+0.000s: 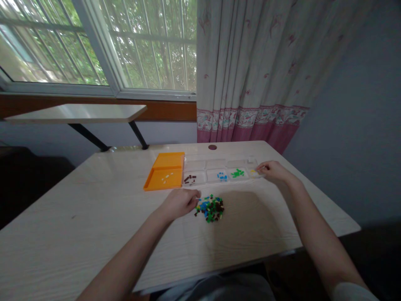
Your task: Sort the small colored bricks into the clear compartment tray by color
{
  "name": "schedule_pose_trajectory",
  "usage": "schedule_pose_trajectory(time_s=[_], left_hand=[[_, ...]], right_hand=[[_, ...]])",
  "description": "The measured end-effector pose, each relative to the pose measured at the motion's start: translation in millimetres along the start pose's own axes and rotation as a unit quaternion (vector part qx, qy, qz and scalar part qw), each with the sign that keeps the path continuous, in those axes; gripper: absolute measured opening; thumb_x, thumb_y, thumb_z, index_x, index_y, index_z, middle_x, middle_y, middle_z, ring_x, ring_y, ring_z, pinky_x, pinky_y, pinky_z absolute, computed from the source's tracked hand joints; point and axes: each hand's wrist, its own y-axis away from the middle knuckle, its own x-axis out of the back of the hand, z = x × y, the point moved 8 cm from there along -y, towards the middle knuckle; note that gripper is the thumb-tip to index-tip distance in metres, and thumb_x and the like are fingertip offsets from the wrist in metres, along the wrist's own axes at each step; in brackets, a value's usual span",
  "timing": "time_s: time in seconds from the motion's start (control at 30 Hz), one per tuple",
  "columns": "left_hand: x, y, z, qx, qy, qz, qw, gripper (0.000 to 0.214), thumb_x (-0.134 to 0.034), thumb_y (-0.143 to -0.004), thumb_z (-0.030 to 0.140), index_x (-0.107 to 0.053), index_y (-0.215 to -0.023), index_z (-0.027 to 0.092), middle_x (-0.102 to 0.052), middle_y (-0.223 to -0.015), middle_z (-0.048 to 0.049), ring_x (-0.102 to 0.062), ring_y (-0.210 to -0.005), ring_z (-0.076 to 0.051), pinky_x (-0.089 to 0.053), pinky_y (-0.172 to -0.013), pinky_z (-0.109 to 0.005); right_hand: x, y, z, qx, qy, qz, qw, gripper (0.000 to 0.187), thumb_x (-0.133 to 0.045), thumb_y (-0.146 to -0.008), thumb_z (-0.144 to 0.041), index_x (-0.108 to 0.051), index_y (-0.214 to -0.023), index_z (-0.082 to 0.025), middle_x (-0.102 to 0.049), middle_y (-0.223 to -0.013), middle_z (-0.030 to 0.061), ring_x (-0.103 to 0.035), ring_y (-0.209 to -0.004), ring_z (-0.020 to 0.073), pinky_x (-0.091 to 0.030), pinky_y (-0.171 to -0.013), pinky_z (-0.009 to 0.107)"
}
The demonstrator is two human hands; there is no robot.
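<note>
Multicoloured small plastic bricks (214, 209) lie heaped below centre, the bare left hand (181, 203) curled at their left edge. Right of centre, the bare right hand (275, 170) bends over the right end of a clear plastic compartment tray (211, 177); whether either grips a brick, I cannot tell.

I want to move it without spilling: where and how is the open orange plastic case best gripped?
Probably grip the orange plastic case by its near half's left edge, coming from the left: its right side borders the clear plastic compartment tray. It lies flat with small pale pieces loose inside, so keep it level.
</note>
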Motion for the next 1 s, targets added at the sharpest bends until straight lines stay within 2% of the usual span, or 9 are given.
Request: schedule_pose_trajectory(time_s=[0.17, 0.3, 0.4, 0.53, 0.7, 0.77, 0.83, 1.0], left_hand=[[-0.5, 0, -3, 0.007, -0.002, -0.003, 1.0, 0.024, -0.041, -0.08, 0.026, -0.06, -0.094, 0.021, -0.065, -0.074, -0.004, -0.059, -0.066, -0.016, -0.038, -0.06, -0.023], [-0.5, 0, -2, 0.005, -0.002, -0.002, 1.0, 0.025, -0.04, -0.081, 0.026, -0.061, -0.094, 0.02, -0.066, -0.076, -0.0049, -0.059, -0.067, -0.016, -0.038, -0.06, -0.023], [-1.6, -1, -1, 0.003, -0.005, -0.005, 1.0, 0.023, -0.042, -0.081, 0.026, -0.061, -0.092, 0.02, -0.066, -0.074, -0.0038, -0.059, -0.065, -0.015, -0.038, -0.059, -0.022], [-4.8, -2, 2, -0.009, -0.008, -0.011, 1.0, 0.02, -0.041, -0.082, 0.024, -0.06, -0.084, 0.02, -0.064, -0.071, -0.0019, -0.059, -0.065, -0.014, -0.037, -0.058, -0.021], [-6.0, -5, 4, 0.001, 0.045, 0.016, 0.999, 0.023, -0.036, -0.086, 0.026, -0.057, -0.087, 0.019, -0.064, -0.077, -0.003, -0.058, -0.07, -0.014, -0.039, -0.062, -0.022], [-4.7, -6, 7, 0.008, 0.1, 0.036, 0.994, 0.022, -0.036, -0.087, 0.027, -0.056, -0.089, 0.019, -0.063, -0.078, -0.0024, -0.057, -0.07, -0.013, -0.04, -0.062, -0.021], [-3.4, -7, 10, 0.01, 0.161, 0.051, 0.986, 0.021, -0.036, -0.087, 0.026, -0.055, -0.087, 0.018, -0.062, -0.074, -0.001, -0.055, -0.067, -0.012, -0.039, -0.06, -0.02], [-4.6, -10, 18, 0.012, 0.233, 0.05, 0.971, 0.021, -0.038, -0.086, 0.028, -0.056, -0.083, 0.016, -0.057, -0.065, 0.0013, -0.051, -0.059, -0.01, -0.037, -0.054, -0.018]], right_hand=[[7, 2, -12, 0.016, 0.002, 0.022, 1.0, 0.027, -0.045, -0.074, -0.026, -0.069, -0.083, -0.015, -0.052, -0.05, -0.0012, -0.043, -0.046, 0.01, -0.027, -0.046, 0.021], [3, 2, -45, 0.071, -0.01, 0.036, 0.997, 0.027, -0.045, -0.076, -0.023, -0.068, -0.088, -0.015, -0.056, -0.055, 0.0, -0.047, -0.05, 0.0105, -0.031, -0.05, 0.02], [-11, 5, -81, 0.122, -0.016, 0.032, 0.992, 0.026, -0.045, -0.078, -0.023, -0.067, -0.09, -0.016, -0.058, -0.056, 0.0, -0.048, -0.05, 0.01, -0.032, -0.051, 0.02], [-42, 16, -128, 0.192, -0.012, 0.008, 0.981, 0.024, -0.047, -0.077, -0.018, -0.067, -0.091, -0.019, -0.063, -0.062, 0.0, -0.052, -0.052, 0.0096, -0.034, -0.054, 0.019], [-68, 41, -177, 0.275, -0.054, 0.016, 0.96, 0.023, -0.049, -0.077, -0.016, -0.066, -0.092, -0.021, -0.069, -0.081, 0.0016, -0.06, -0.068, 0.0114, -0.039, -0.063, 0.019], [-72, 48, -190, 0.274, -0.065, 0.019, 0.959, 0.021, -0.049, -0.078, -0.018, -0.066, -0.091, -0.021, -0.068, -0.079, 0.0005, -0.059, -0.065, 0.0107, -0.038, -0.061, 0.018], [-73, 52, -198, 0.258, -0.063, 0.025, 0.964, 0.018, -0.051, -0.08, -0.023, -0.066, -0.09, -0.021, -0.066, -0.067, -0.0014, -0.056, -0.057, 0.0093, -0.036, -0.055, 0.018], [-70, 53, -202, 0.237, -0.077, 0.057, 0.967, 0.016, -0.056, -0.078, -0.03, -0.066, -0.087, -0.021, -0.059, -0.056, -0.0036, -0.048, -0.048, 0.0072, -0.032, -0.051, 0.017]])
